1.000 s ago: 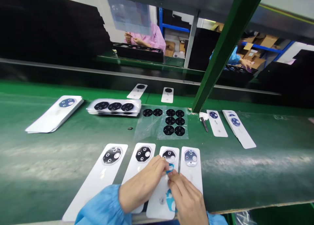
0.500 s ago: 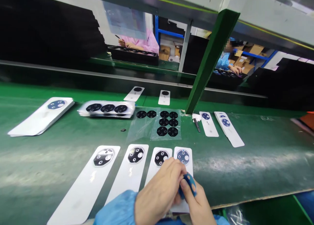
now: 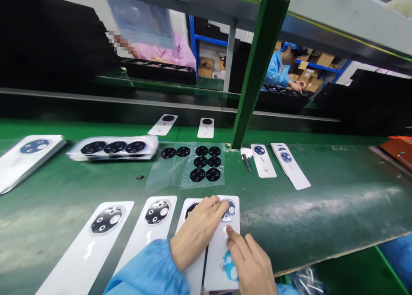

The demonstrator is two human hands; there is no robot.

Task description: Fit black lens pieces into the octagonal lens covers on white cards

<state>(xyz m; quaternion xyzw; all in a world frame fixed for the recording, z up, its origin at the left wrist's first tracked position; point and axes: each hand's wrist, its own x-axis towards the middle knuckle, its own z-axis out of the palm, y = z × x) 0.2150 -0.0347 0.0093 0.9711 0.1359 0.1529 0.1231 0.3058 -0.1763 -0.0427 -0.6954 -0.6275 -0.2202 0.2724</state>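
In the head view my left hand [image 3: 201, 224] lies across two white phone-back-shaped panels. Its bent fingers are pressed together at the edge of the blue-filmed camera disc [image 3: 229, 210] on the rightmost white panel [image 3: 215, 243]; whether they pinch an edge is hidden. Over that panel's lower right is my right hand [image 3: 252, 260], fingers half bent and apart, tips near its surface. A light-blue film with holes [image 3: 229, 265] shows beside and partly under this hand. To the left lie white panels with shiny black discs [image 3: 156, 212], one partly covered by my left hand.
Black discs in clear bags [image 3: 201, 162] lie mid-table. Beyond are a bagged disc stack [image 3: 109, 149] and a white panel stack [image 3: 28, 162]. Tweezers [image 3: 246, 163] and more panels [image 3: 291, 166] lie right of the green post [image 3: 257, 72]. Two co-workers sit behind.
My hands have separated: the left moved up onto the disc, the right flattened over the panel. The blue film from my right fingers now shows low on the panel. The view shifted right.
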